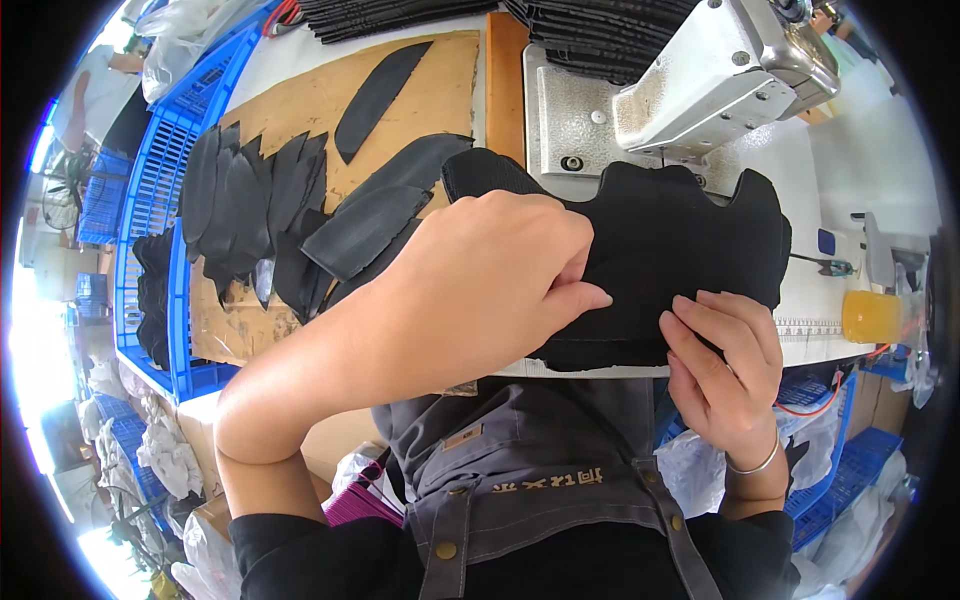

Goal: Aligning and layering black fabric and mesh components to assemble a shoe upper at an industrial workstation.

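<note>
A large black fabric piece (pixel 660 245) with a scalloped far edge lies at the front of the table, its far side under the white sewing machine's (pixel 690 85) head. My left hand (pixel 510 250) is closed at the left part of this piece, fingers curled under and mostly hidden, thumb pointing right across the cloth. On the right, my right hand (pixel 735 355) rests its bent, parted fingertips on the piece near its front edge; the thumb is by that edge. Whether anything lies beneath the left fingers cannot be seen.
Several black cut pieces (pixel 235 205) lie on a brown board (pixel 440 85) at the left, beside a blue crate (pixel 180 345). Stacked black pieces (pixel 390 15) are at the back. A yellow block (pixel 870 317) and small screwdriver-like tool (pixel 832 266) are at the right.
</note>
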Demonstrator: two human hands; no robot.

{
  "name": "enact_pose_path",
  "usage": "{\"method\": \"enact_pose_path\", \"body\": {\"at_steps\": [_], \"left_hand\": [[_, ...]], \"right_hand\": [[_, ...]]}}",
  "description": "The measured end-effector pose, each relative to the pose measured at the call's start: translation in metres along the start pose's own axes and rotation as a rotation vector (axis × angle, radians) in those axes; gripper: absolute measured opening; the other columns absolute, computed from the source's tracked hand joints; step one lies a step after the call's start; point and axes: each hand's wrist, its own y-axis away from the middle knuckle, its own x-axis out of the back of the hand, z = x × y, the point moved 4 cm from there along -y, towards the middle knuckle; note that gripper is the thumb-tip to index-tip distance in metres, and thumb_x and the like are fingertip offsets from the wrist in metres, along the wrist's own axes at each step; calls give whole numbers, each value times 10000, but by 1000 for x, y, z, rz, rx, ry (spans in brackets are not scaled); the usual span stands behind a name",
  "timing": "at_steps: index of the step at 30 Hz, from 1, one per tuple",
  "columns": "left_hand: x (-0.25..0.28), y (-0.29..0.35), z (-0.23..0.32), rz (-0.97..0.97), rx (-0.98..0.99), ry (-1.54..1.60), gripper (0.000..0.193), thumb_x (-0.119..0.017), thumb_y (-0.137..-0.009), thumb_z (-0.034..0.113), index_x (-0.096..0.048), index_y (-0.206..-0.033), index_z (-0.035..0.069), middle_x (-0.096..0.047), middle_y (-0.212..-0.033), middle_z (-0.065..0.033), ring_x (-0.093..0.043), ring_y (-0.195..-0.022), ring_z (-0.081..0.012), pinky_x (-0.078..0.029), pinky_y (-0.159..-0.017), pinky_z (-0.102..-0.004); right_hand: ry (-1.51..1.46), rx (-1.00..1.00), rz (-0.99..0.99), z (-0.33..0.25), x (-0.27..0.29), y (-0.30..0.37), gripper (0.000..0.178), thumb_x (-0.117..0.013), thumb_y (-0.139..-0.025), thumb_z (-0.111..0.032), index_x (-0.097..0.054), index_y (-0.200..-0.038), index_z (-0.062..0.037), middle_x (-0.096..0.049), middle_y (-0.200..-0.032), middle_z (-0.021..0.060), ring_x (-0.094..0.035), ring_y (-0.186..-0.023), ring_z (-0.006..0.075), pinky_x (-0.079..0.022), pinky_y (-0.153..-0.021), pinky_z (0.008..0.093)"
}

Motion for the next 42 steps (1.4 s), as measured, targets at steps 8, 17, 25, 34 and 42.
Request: {"method": "enact_pose_path", "body": {"at_steps": [8, 17, 25, 34, 42], "left_hand": [[-2, 8, 5, 50, -14, -11, 278, -739, -807, 199, -540, -701, 37, -532, -654, -74, -514, -546, -239, -402, -523, -353], [-21, 42, 51, 402, -111, -532, 524, -725, -667, 46, -614, -1178, 9, -578, -1233, -153, -579, -1103, -346, -444, -911, -440], [-83, 17, 62, 204, -61, -517, 835, -683, -732, 454, -455, -1371, -33, -420, -1461, -167, -391, -1365, -312, -264, -1116, -495], [-95, 5, 61, 231, -112, -593, 843, -704, -678, 470, -476, -1399, 97, -407, -1482, -124, -384, -1361, -328, -305, -1085, -507], [-100, 3, 62, 289, -60, -654, 899, -695, -671, 504, -453, -1396, 31, -404, -1483, -135, -392, -1354, -359, -317, -1081, -527]], "right_hand": [[-9, 15, 3, -1, 1, 1, 375, -734, -547, -10, -717, -921, 2, -664, -1012, 101, -623, -909, 276, -522, -751, 368], [-36, 13, 31, 3, 2, 3, 363, -729, -568, -27, -708, -930, -5, -658, -997, 86, -614, -918, 275, -525, -741, 368], [-392, -487, 58, 66, 38, 2, 165, -635, -810, 47, -671, -964, 1, -650, -849, 78, -598, -675, 130, -457, -572, 227], [-663, -796, -362, 84, 33, -2, 162, -710, -818, -80, -607, -913, 1, -564, -611, 30, -487, -524, 92, -410, -505, 249], [-110, -401, -152, 62, 26, -5, 440, -785, -750, -370, -527, -937, -67, -511, -623, 50, -552, -537, 224, -425, -480, 330]]}}
